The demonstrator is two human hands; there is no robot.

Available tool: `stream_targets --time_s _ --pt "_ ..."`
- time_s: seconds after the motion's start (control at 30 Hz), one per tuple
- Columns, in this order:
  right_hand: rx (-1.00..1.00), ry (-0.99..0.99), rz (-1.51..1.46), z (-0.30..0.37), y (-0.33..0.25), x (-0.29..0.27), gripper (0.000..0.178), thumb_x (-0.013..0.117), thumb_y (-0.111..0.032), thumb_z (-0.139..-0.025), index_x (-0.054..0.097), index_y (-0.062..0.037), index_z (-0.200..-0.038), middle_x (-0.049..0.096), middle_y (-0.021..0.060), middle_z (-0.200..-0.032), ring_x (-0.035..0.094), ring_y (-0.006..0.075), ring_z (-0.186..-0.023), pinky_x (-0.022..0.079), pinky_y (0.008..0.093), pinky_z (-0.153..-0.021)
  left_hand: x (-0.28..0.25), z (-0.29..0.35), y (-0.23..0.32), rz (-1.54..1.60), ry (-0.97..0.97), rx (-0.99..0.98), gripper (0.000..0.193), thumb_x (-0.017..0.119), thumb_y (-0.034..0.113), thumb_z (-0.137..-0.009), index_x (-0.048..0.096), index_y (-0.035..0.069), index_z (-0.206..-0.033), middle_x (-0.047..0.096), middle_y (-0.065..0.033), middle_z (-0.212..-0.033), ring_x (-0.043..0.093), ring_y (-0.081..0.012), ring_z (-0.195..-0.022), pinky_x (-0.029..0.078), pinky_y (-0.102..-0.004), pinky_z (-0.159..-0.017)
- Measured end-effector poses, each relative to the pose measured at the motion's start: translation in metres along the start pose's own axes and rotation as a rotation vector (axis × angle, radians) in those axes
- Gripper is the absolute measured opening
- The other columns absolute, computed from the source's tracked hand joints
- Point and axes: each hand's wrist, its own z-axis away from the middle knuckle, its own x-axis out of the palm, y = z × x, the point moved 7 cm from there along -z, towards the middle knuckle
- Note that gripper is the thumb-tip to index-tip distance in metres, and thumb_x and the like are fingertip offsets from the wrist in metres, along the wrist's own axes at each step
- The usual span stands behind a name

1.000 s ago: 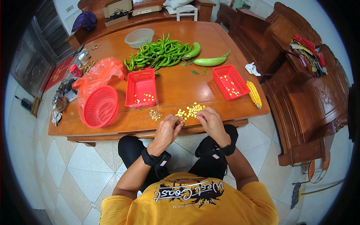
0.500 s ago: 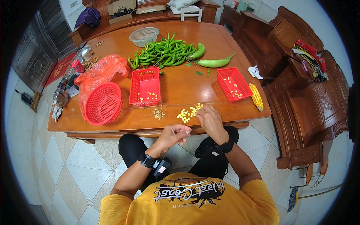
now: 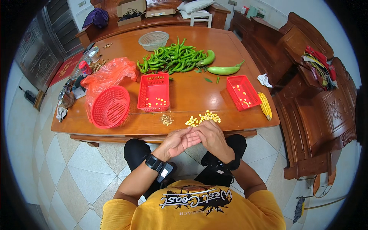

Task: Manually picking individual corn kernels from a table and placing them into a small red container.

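Observation:
Loose yellow corn kernels (image 3: 207, 116) lie in a patch by the table's front edge, just beyond my hands. My left hand (image 3: 179, 143) is palm up at that edge, its fingers stretched out and no kernel visible on the palm. Over its fingertips bends my right hand (image 3: 213, 138), back upward, fingers curled together and touching the left fingers. What the right fingers hold, if anything, is hidden. Left of the kernels sits a small heap of brownish bits (image 3: 166, 119). Two red baskets, one at centre left (image 3: 152, 103) and one at right (image 3: 241, 96), hold a few kernels each.
A corn cob (image 3: 265, 106) lies by the right table edge. A round red basket (image 3: 111, 107) leans at left beside an orange plastic bag (image 3: 109, 76). Green peppers (image 3: 172, 57) and pale green eggplants (image 3: 225, 69) fill the far middle, before a pale colander (image 3: 153, 40).
My right hand has come off the kernels toward me and met my left hand. The left hand has turned palm up and its fingers have straightened. The view has shifted slightly.

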Motion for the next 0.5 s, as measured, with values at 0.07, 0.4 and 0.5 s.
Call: stream_targets --time_s 0.07,0.4,0.5 --pt "0.019 0.005 -0.046 -0.001 -0.003 -0.005 0.009 0.060 -0.004 -0.080 0.065 -0.0022 -0.088 0.057 0.0112 -0.083 0.055 0.0291 -0.082 0.045 0.0369 -0.073 -0.002 0.002 0.001 0.009 -0.005 0.012 0.036 0.040 0.019 -0.099 0.046 -0.011 -0.119 0.055 -0.0235 -0.116 0.056 -0.0291 -0.110 0.045 -0.0388 -0.100" --pt "0.143 0.151 -0.054 0.012 0.023 -0.027 0.008 0.063 -0.001 -0.079 0.063 0.0016 -0.087 0.058 0.0132 -0.084 0.057 0.0297 -0.079 0.047 0.0355 -0.069 0.016 0.041 0.117 -0.189 0.044 0.456 0.036 0.046 0.013 -0.095 0.045 -0.011 -0.121 0.055 -0.0216 -0.119 0.055 -0.0299 -0.113 0.045 -0.0370 -0.099" --pt "0.194 0.151 -0.043 0.018 0.033 -0.026 0.008 0.063 -0.001 -0.080 0.063 0.0017 -0.087 0.058 0.0136 -0.083 0.058 0.0298 -0.079 0.047 0.0354 -0.069 0.002 0.050 0.155 -0.429 0.166 0.670 0.036 0.050 0.016 -0.094 0.051 -0.010 -0.119 0.056 -0.0198 -0.120 0.055 -0.0271 -0.113 0.042 -0.0357 -0.100"
